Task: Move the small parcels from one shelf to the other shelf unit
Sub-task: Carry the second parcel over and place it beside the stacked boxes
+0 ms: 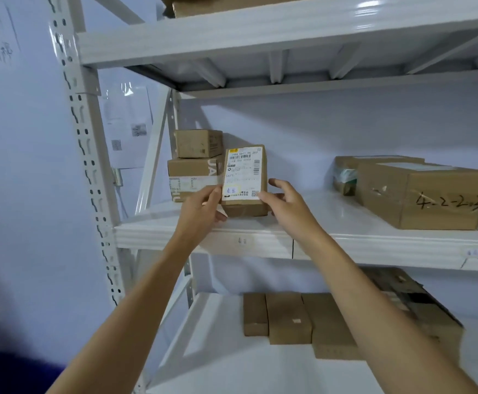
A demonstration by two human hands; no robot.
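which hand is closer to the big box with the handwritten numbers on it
Right. The right hand is between the labelled parcel and the numbered box; the left hand is on the parcel's far side.

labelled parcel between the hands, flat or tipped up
Tipped up: the labelled parcel leans back, label facing out, with the left hand and right hand at its sides.

Middle shelf (346,237), left end: two stacked boxes (195,163) at the rear, smaller atop larger. Labelled parcel (245,180) just before and right of the stack, between left hand (203,206) and right hand (286,206). Right end: large box (422,194), another box (346,174) behind it. Lower shelf (218,351): row of boxes (286,317) side by side.
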